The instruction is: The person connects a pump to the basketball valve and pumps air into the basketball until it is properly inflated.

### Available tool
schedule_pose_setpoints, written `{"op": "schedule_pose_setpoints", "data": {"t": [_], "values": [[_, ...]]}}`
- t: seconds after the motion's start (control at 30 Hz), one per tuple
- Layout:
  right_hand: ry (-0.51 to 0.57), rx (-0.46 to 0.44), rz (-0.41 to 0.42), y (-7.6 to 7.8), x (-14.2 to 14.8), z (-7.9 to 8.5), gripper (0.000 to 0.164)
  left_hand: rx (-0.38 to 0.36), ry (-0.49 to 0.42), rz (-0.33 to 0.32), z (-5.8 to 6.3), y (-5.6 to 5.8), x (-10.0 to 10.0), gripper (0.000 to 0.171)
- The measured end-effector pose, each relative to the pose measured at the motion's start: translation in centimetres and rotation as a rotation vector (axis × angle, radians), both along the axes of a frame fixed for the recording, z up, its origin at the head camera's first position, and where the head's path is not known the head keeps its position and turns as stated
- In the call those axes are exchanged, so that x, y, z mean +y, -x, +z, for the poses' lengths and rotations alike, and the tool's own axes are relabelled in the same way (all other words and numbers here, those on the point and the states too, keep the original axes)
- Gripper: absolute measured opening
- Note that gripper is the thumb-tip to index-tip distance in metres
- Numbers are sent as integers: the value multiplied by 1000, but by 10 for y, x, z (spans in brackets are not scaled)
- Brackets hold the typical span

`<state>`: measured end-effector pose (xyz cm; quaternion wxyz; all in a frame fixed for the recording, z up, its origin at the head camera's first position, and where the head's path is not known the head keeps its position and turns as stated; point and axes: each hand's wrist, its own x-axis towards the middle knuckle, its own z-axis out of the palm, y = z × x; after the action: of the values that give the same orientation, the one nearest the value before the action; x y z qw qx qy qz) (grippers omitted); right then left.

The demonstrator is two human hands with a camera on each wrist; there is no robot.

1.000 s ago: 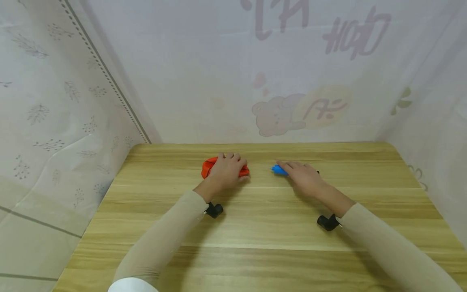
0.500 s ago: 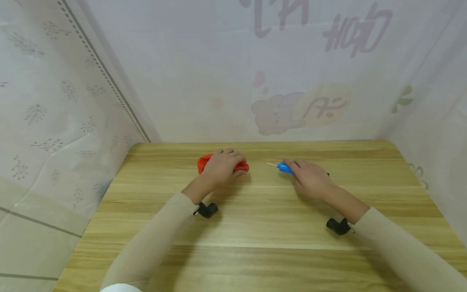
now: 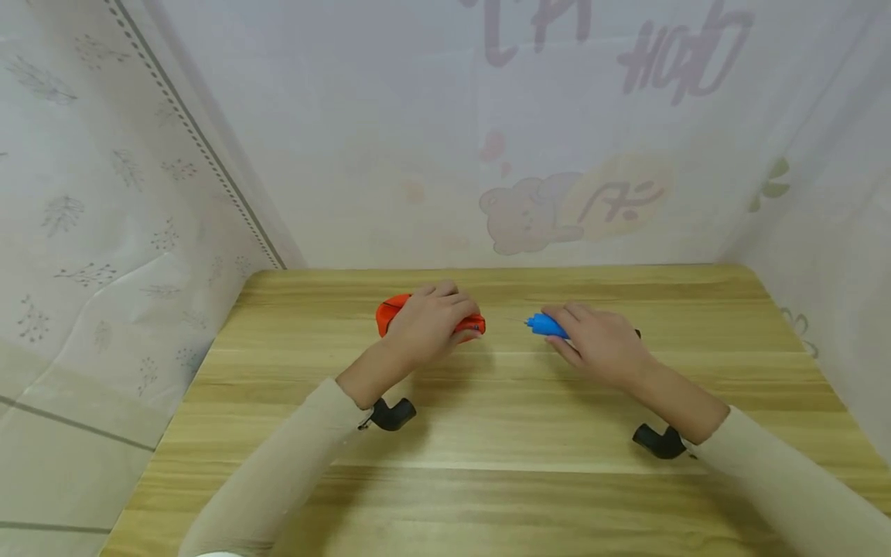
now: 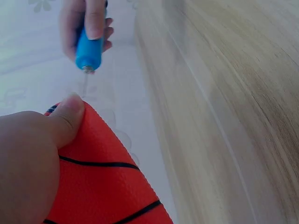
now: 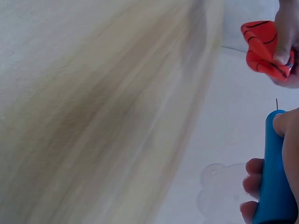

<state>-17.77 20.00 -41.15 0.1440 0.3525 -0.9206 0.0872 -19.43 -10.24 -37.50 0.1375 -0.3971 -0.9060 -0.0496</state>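
Observation:
A soft, flattened red ball with black lines [image 3: 393, 312], like a deflated basketball, is gripped by my left hand [image 3: 428, 325]. In the left wrist view the thumb [image 4: 69, 114] presses on the ball's folded tip. My right hand [image 3: 604, 344] holds a blue ball pump [image 3: 547, 326], its fingers wrapped round the barrel. A thin metal needle [image 5: 277, 103] sticks out of the pump's front end. It points at the ball, with a gap between pump and ball in the head view. The ball's far side is hidden by my left hand.
Both hands are over a wooden table [image 3: 487, 433]. A printed cloth wall [image 3: 390, 155] stands along its back edge, with more cloth at the left and right sides. A black camera mount sits on each wrist [image 3: 393, 415].
The right hand has shifted right with the pump, and its thumb now shows along the near side. The left hand's wrist has swung left and nearer; its fingers still hold the ball.

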Motion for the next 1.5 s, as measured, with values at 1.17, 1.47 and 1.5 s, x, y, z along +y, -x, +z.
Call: {"op": "schedule_pose_setpoints", "data": {"t": [1.17,1.47,1.5], "values": [[-160,124,117,-21,-18,23,41,41,97,-45,-5,-14,24,27],[-190,153,119,-22,-22,25,42,95,96,-71,-9,-14,24,27],[-189,154,119,-22,-23,25,42,96,93,-72,-9,-14,23,27]]}}
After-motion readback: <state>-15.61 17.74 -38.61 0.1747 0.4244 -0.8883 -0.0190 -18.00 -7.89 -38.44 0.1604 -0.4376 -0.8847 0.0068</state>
